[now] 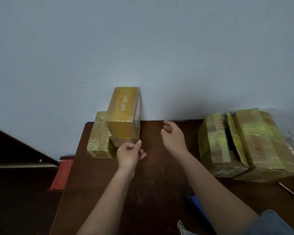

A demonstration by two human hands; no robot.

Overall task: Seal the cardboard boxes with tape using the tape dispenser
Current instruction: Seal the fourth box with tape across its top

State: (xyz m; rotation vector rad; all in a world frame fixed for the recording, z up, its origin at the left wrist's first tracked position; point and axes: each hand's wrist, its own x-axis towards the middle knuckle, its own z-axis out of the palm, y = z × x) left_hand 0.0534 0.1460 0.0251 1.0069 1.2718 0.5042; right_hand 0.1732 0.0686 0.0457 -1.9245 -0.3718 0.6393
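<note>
- The dark wooden table (143, 184) is stretched out under both forearms; no tape dispenser can be made out anywhere on it, so it can't be said where that is.
- Well off to the right of the right hand, two bigger cardboard boxes (255, 145) are parked side by side. The gap between them looks open, with a flap stood up, so these are probably the ones left to seal.
- Just ahead of the left hand, a tall taped box (124, 116) is leaned on a smaller taped box (100, 138). Both look wrapped already, so that stack is judged done.
- The right hand (172, 134) is held above the table, fingers relaxed and loosely spread, nothing gripped.
- The left hand (131, 152) is loosely curled at the tall box's near bottom corner, thumb tip seemingly touching it; whether anything is pinched can't be told.
- Step in hand, as a guess: between boxes. Next, the dispenser needs to be found and an unsealed box pulled in.
</note>
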